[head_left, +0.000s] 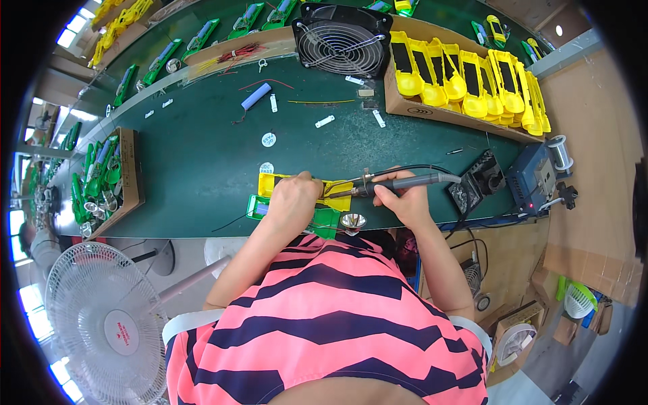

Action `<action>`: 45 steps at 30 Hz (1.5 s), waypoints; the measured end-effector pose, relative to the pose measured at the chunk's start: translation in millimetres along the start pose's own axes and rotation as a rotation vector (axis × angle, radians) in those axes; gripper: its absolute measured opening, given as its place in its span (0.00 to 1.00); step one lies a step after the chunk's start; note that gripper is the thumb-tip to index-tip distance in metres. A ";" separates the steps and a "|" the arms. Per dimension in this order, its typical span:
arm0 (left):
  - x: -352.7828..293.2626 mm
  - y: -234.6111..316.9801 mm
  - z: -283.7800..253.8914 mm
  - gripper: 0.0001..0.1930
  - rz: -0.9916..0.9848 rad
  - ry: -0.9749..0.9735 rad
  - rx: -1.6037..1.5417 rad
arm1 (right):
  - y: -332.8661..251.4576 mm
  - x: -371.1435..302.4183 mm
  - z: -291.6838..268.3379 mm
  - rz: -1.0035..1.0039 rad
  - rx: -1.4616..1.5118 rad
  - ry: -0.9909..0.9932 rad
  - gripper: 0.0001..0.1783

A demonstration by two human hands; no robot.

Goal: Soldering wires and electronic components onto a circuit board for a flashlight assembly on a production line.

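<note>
My right hand (405, 197) is wrapped round the grey grip of a soldering iron (420, 181), whose tip points left. A thin metal guide runs along the iron's front end. My left hand (295, 199) is closed over a yellow plastic shell (339, 201), close to the iron's tip; its fingertips are largely hidden under the hand. Nearer me lies an open green casing (327, 221), partly covered by my left hand and wrist, with a blue cylindrical cell (261, 208) at its left end. A round shiny reflector (353, 221) sits beside it at the bench edge.
A carton of yellow shells (466, 84) stands back right, beside a black fan (343, 42). On the right are an iron stand (478, 182), a blue soldering station (530, 179) and a solder spool (559, 152). A carton of green casings (108, 179) stands left. A blue cell (256, 96) lies mid-bench.
</note>
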State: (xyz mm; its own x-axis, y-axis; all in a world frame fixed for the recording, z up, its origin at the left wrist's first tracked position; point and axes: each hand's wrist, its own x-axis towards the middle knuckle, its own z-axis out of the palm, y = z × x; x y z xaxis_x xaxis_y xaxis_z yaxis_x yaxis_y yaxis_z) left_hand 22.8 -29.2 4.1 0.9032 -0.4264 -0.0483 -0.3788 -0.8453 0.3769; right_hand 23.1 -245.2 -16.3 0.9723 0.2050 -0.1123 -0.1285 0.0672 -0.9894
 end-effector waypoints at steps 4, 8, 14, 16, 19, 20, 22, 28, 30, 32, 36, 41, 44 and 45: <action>0.6 -1.6 -0.4 0.06 0.001 -0.024 0.000 | 2.3 0.7 4.9 0.039 -0.065 -0.032 0.08; 1.3 -0.8 -0.2 0.05 0.019 -0.017 0.030 | 8.1 -3.5 7.0 0.021 -0.028 0.004 0.08; 4.3 3.1 1.1 0.04 0.010 -0.021 0.134 | 8.7 -10.2 7.0 0.014 -0.007 0.031 0.08; 4.4 2.9 2.4 0.03 0.011 -0.026 0.172 | 6.3 -14.3 6.7 -0.018 0.030 0.066 0.09; 4.5 2.6 2.9 0.03 -0.019 -0.028 0.141 | 2.4 -25.0 8.0 -0.144 0.039 0.145 0.08; 4.6 1.8 4.4 0.03 -0.017 -0.010 0.139 | 1.6 -29.9 10.3 -0.208 0.003 0.167 0.07; 4.9 2.1 3.7 0.03 -0.020 -0.013 0.137 | 5.5 -42.1 24.6 -0.292 -0.072 0.190 0.12; 5.2 0.2 4.5 0.05 -0.027 -0.002 0.103 | 16.6 -38.9 49.9 -0.247 -0.456 -0.139 0.42; 2.9 -0.6 5.7 0.04 -0.032 0.012 0.097 | 23.4 -36.9 51.0 -0.276 -0.558 -0.206 0.43; 4.1 3.5 2.7 0.02 -0.027 -0.006 0.120 | 35.9 -36.1 48.6 -0.323 -0.611 -0.219 0.43; 2.6 4.3 1.0 0.02 -0.026 -0.011 0.139 | 33.5 -34.9 48.8 -0.337 -0.639 -0.243 0.43; -4.0 0.5 -22.6 0.06 0.012 0.047 -0.198 | 30.5 -31.9 47.3 -0.393 -0.639 -0.222 0.41; -22.6 -3.4 -52.8 0.09 -0.016 0.159 -0.187 | 19.8 -26.3 37.2 -0.393 -0.617 -0.215 0.40; -25.8 -6.0 -54.0 0.09 -0.051 0.137 -0.131 | 19.0 -24.5 33.3 -0.406 -0.592 -0.193 0.40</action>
State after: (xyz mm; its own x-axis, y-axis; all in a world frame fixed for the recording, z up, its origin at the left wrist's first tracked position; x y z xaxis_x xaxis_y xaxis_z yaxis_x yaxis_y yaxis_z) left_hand 12.6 4.3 53.1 0.9429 -0.3288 0.0530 -0.3108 -0.8115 0.4948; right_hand -9.7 -216.4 -29.4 0.8620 0.4479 0.2373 0.4138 -0.3515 -0.8398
